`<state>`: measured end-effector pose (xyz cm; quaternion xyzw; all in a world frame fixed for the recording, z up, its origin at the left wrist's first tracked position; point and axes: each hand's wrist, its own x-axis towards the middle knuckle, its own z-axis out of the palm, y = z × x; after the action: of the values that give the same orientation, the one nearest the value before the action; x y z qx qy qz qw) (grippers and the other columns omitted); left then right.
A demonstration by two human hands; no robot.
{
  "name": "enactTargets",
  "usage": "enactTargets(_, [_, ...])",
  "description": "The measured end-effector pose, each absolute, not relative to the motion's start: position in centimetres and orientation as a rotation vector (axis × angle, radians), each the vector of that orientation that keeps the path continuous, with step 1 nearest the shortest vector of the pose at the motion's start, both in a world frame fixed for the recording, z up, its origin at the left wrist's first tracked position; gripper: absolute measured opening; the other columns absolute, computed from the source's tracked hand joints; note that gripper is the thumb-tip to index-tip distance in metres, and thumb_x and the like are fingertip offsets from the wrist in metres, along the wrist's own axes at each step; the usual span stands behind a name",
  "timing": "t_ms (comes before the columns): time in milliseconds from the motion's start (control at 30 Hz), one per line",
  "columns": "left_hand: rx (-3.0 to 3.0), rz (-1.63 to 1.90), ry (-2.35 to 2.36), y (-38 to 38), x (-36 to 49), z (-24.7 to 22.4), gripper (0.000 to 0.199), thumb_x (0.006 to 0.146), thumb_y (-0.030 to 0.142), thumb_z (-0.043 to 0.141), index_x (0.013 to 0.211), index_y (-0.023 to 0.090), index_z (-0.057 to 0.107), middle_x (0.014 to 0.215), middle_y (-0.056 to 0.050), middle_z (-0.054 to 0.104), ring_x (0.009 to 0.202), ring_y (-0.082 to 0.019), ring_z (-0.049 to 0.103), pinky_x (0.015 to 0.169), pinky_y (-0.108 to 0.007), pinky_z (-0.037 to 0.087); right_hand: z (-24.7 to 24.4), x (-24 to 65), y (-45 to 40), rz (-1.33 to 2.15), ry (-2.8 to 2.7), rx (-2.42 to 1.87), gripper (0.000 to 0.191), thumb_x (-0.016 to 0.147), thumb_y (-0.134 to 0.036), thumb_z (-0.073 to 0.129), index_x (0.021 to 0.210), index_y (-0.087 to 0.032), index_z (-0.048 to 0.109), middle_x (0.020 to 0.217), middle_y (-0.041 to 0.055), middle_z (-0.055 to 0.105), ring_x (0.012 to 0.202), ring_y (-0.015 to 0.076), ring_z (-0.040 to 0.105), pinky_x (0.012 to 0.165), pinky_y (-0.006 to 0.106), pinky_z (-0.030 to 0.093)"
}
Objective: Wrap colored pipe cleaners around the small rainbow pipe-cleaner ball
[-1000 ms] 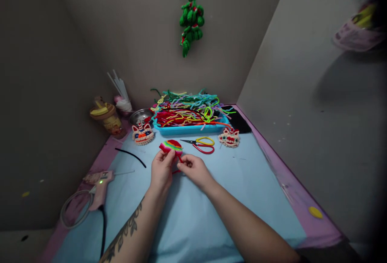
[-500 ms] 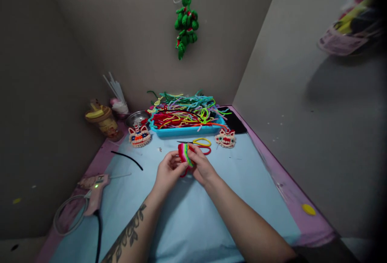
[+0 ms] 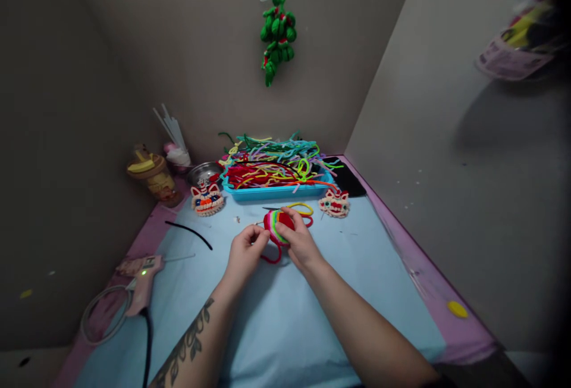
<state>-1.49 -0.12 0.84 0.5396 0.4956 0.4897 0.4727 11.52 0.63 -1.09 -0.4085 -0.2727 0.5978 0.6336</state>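
Note:
A round piece (image 3: 275,221) striped in red, pink, green, yellow and orange, of fuzzy pipe cleaner, is held above the blue table cover. My right hand (image 3: 300,238) grips it from the right, thumb across its front. At its left edge my left hand (image 3: 250,245) is closed in a pinch on a red pipe cleaner (image 3: 277,255), whose loose length loops below the piece. A thin pale tip (image 3: 257,222) pokes out above the left fingers; its kind is unclear. Scissors (image 3: 300,208) with yellow and red handles lie just behind the hands, partly hidden.
Behind stands a blue tray (image 3: 279,195) heaped with pipe cleaners. Two lion-head ornaments (image 3: 207,199) flank it. A glue gun (image 3: 145,284) with a lit green light and a black pipe cleaner (image 3: 190,233) lie left. A metal bowl (image 3: 205,174) and black phone-like slab (image 3: 345,177) sit behind.
The round piece has turned so more of its striped face and red side show. My left hand has shifted slightly left to its edge, and the red loop below is more visible.

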Motion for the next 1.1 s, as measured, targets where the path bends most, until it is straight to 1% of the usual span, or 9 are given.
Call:
enactTargets(167, [1.212,1.186,1.166,-0.01,-1.49,0.77,0.029,0.07,0.044,0.071,0.069,0.015,0.069,0.055,0.001,0.055,0.049,-0.009,0.042,0.047,-0.021,0.032,-0.93,11.42,0.78,1.365,-0.583,-0.943,0.054,0.059,-0.036,0.079,0.106,-0.025,0.055,0.095,0.0016,0.064,0.084,0.0183,0.062,0.074,0.03,0.049])
enactTargets(233, [1.082,1.148,1.064,0.03,-1.49,0.9,0.035,0.07,0.048,0.07,0.074,0.013,0.069,0.055,0.001,0.054,0.045,-0.007,0.038,0.043,-0.02,0.028,-0.71,11.49,0.81,1.416,-0.532,-0.926,0.053,0.059,-0.038,0.078,0.104,-0.024,0.055,0.09,0.0005,0.065,0.076,0.0167,0.062,0.068,0.029,0.048])
enactTargets(333, [0.889,1.065,0.895,0.05,-1.53,1.1,0.035,0.067,0.046,0.075,0.074,0.013,0.065,0.062,0.0,0.056,0.048,-0.006,0.04,0.041,-0.018,0.025,-0.44,11.62,0.74,1.537,-0.504,-0.874,0.051,0.059,-0.039,0.079,0.101,-0.023,0.056,0.082,0.0,0.067,0.069,0.0153,0.061,0.063,0.027,0.047])
enactTargets(467, [0.794,0.999,0.828,0.08,-1.69,0.89,0.033,0.063,0.04,0.08,0.069,0.014,0.06,0.057,0.003,0.05,0.048,-0.005,0.04,0.04,-0.016,0.022,-0.3,11.55,0.43,1.595,-0.519,-0.819,0.049,0.059,-0.039,0.08,0.1,-0.022,0.058,0.082,0.0,0.068,0.07,0.0151,0.062,0.065,0.027,0.047])
enactTargets(667, [0.83,0.962,0.842,0.1,-1.65,0.36,0.036,0.063,0.042,0.079,0.068,0.014,0.058,0.055,0.003,0.05,0.045,-0.004,0.038,0.04,-0.017,0.021,-0.25,11.16,-0.01,1.566,-0.576,-0.851,0.054,0.06,-0.042,0.079,0.104,-0.023,0.056,0.089,0.0022,0.068,0.073,0.0179,0.063,0.064,0.029,0.049])
enactTargets(733, [0.871,0.991,0.863,0.09,-1.52,0.37,0.036,0.065,0.043,0.078,0.067,0.015,0.056,0.055,0.003,0.05,0.044,-0.004,0.037,0.04,-0.017,0.021,-0.39,11.02,0.03,1.514,-0.602,-0.863,0.053,0.061,-0.042,0.079,0.104,-0.023,0.055,0.093,0.0032,0.067,0.078,0.019,0.063,0.068,0.03,0.049])
enactTargets(867, [0.957,1.096,0.934,0.15,-1.29,0.39,0.034,0.067,0.042,0.076,0.065,0.015,0.056,0.051,0.005,0.047,0.042,-0.004,0.034,0.041,-0.017,0.022,-0.92,10.96,0.28,1.344,-0.663,-0.913,0.053,0.063,-0.039,0.077,0.107,-0.024,0.052,0.103,0.0037,0.065,0.093,0.02,0.061,0.083,0.033,0.048])
enactTargets(1000, [1.04,1.134,1.041,0.24,-1.17,0.41,0.029,0.068,0.041,0.074,0.067,0.014,0.062,0.048,0.005,0.045,0.042,-0.006,0.035,0.042,-0.018,0.025,-1.1,11.35,0.32,1.21,-0.76,-1.014,0.057,0.066,-0.039,0.076,0.113,-0.024,0.049,0.103,0.0036,0.063,0.094,0.0199,0.06,0.087,0.034,0.046])
enactTargets(1100, [1.137,1.185,1.145,0.2,-1.14,0.53,0.026,0.067,0.038,0.073,0.063,0.015,0.062,0.05,0.004,0.049,0.045,-0.007,0.039,0.045,-0.019,0.029,-0.92,11.63,0.11,1.135,-0.861,-1.103,0.061,0.066,-0.039,0.076,0.117,-0.023,0.047,0.106,0.0045,0.062,0.094,0.0204,0.06,0.088,0.035,0.045])
